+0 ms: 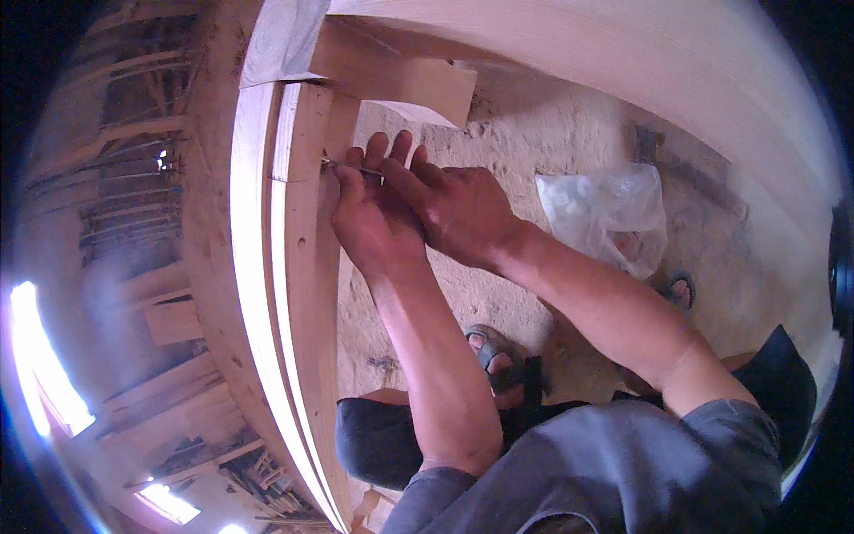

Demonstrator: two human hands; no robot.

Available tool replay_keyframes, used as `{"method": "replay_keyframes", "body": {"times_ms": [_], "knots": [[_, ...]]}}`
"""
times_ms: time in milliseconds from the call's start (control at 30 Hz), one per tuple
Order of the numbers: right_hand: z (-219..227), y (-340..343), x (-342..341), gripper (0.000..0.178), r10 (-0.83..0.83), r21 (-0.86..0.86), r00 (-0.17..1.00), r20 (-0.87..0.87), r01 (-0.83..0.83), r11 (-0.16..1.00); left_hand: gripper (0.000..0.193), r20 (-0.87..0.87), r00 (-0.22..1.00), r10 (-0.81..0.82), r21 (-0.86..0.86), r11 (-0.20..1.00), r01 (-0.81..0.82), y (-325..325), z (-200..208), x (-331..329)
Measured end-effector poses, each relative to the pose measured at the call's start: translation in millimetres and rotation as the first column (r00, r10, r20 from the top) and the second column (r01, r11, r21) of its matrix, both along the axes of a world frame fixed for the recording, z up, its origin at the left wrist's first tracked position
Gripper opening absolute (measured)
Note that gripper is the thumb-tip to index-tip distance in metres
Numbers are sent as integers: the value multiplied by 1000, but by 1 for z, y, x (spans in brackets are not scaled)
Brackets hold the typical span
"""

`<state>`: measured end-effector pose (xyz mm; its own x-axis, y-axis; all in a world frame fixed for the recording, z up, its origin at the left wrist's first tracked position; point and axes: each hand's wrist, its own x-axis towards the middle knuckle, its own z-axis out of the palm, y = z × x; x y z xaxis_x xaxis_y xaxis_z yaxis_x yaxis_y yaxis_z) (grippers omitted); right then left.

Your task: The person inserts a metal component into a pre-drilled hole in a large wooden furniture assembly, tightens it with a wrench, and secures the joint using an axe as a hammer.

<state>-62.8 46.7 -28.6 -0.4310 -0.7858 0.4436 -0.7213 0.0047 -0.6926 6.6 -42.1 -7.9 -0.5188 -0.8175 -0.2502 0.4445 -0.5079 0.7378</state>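
Note:
My left hand (pixel 381 222) is up against the inner face of a pale wooden post (pixel 307 240), its thumb and index finger pinched at the wood and its other fingers extended beyond. A thin, dark metal rod-like piece (pixel 372 173) lies between my fingers, its tip near the post; its exact kind is hard to make out. From the right my right hand (pixel 469 214) reaches over the left, fingers curled around the rear end of the same piece. Most of that end is hidden by the fingers.
A wooden beam (pixel 578 27) curves across the top, with a short block (pixel 431 89) jutting out below it. On the dusty floor (pixel 507 151) lies a clear plastic bag (pixel 605 209). My sandalled feet (pixel 494 356) are below. Stacked timber (pixel 169 400) stands beyond the post.

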Motion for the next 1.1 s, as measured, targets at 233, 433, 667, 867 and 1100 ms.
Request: {"method": "replay_keyframes", "body": {"times_ms": [233, 433, 667, 867, 1100], "knots": [[96, 5, 7, 40, 25, 350, 982, -186, 43, 936, 32, -275, 956, -100, -121, 990, 68, -3, 11, 16], [-7, -11, -8, 48, 43, 1, 994, -98, -43, 999, 41, 172, 977, 130, 8, 991, -134, 0, 12, -10], [91, 0, 20, 38, 16, 325, 959, -282, 80, 942, 32, -466, 885, 18, 39, 999, 0, 2, -4, 16], [-12, -20, -7, 49, 29, 68, 999, 33, -31, 997, 41, 68, 988, 137, 82, 986, -142, -3, 3, -7], [-41, 12, 7, 47, 31, 80, 938, 346, -62, 995, 39, 206, 978, 40, -80, 997, -23, 21, -28, 12]]}}
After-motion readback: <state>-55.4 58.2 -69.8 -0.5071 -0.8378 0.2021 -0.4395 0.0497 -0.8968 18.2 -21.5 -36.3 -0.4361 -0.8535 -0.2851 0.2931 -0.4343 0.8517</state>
